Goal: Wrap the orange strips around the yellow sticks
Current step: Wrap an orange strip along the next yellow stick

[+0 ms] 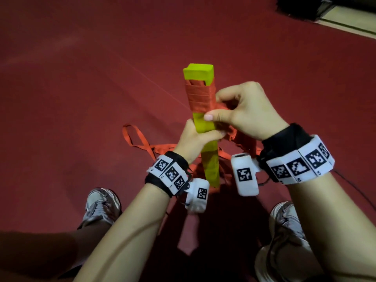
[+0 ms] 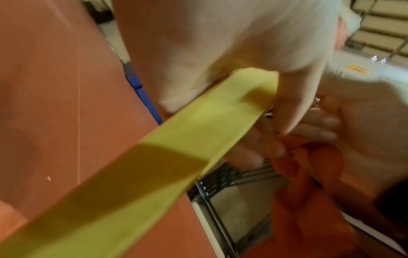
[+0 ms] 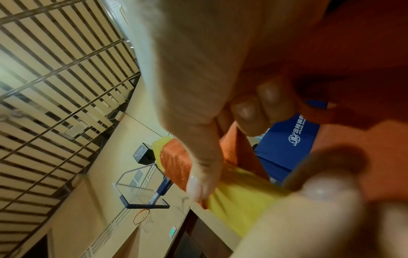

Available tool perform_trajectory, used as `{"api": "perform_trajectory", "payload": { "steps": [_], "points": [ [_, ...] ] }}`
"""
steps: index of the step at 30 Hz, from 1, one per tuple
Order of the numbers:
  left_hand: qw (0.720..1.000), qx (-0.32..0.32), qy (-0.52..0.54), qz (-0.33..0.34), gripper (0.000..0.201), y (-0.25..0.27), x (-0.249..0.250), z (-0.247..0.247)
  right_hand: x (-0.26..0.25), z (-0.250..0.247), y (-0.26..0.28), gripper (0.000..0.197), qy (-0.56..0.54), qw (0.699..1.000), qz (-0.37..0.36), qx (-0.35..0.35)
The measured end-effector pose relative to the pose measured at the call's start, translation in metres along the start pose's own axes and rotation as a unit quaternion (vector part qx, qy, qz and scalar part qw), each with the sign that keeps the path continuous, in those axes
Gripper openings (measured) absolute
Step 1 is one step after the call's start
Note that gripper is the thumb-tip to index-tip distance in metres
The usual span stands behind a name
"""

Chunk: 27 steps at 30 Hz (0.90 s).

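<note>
Both forearms reach out over the red floor (image 1: 81, 78), 2 pale sneakers (image 1: 101, 206) planted on it. Between them stands 1 yellow stick (image 1: 205, 123), roughly upright, its lower end at the floor. Her left hand (image 1: 195, 141) grips the bare middle. An orange strip (image 1: 200, 96) binds the upper part; loose loops trail below. Her right hand (image 1: 244, 112) pinches the strip at the wrap's lower edge.

Thumb (image 3: 198, 176) on orange strip (image 3: 176, 160) (yellow stick (image 3: 238, 200) beneath)

Dark red floor (image 1: 81, 78): loose orange strips (image 1: 132, 137) lying tangled; yellow stick (image 1: 211, 169) perhaps resting end-down.
</note>
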<state>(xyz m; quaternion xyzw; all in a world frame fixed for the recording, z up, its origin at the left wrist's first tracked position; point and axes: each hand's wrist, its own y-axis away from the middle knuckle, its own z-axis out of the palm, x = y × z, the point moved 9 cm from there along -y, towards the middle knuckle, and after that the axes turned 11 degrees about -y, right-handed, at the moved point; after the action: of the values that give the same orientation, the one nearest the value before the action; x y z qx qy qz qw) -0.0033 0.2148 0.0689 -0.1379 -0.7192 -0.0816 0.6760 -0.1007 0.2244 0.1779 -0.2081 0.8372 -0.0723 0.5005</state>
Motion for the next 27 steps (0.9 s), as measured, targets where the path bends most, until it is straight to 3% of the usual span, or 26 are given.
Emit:
{"api": "perform_trajectory", "payload": {
  "steps": [2,6,9,11,13,15,17,20,23,27],
  "points": [
    [1.0,0.002,0.005,-0.008,0.004,0.001,0.002,0.001,-0.001,-0.002,-0.002,0.027,0.007,1.0,0.002,0.017],
    [0.996,0.084,0.003,-0.032,0.014,-0.001,-0.004,-0.005,-0.006,-0.013,-0.006,0.029,0.089,0.996,0.009,0.016],
    [0.988,0.145,0.01,-0.045,0.008,0.001,-0.001,-0.005,-0.011,-0.022,-0.006,0.028,0.147,0.988,0.018,0.031],
    [0.98,0.189,-0.008,-0.06,0.024,0.0,-0.005,-0.008,-0.015,-0.02,-0.006,0.033,0.178,0.983,0.025,0.047],
    [0.975,0.208,-0.039,-0.067,0.018,-0.003,-0.008,-0.009,-0.017,-0.012,-0.005,0.044,0.202,0.977,0.041,0.059],
    [0.978,0.189,-0.046,-0.07,0.012,-0.006,-0.013,-0.001,-0.015,-0.004,-0.002,0.054,0.22,0.97,0.064,0.08],
    [0.98,0.141,-0.135,-0.05,0.016,-0.004,-0.009,0.014,-0.011,-0.002,0.001,0.058,0.222,0.967,0.079,0.101],
    [0.961,0.088,-0.26,-0.011,0.057,-0.004,-0.01,0.028,-0.003,-0.008,0.002,0.054,0.209,0.965,0.076,0.137],
    [0.984,0.075,-0.163,-0.012,0.061,-0.005,-0.008,0.013,-0.001,-0.015,-0.001,0.055,0.141,0.983,0.046,0.112],
    [0.999,0.032,0.033,0.018,0.045,-0.005,0.014,-0.006,-0.001,-0.011,0.001,0.052,0.024,0.998,0.015,0.053]
  ]
}}
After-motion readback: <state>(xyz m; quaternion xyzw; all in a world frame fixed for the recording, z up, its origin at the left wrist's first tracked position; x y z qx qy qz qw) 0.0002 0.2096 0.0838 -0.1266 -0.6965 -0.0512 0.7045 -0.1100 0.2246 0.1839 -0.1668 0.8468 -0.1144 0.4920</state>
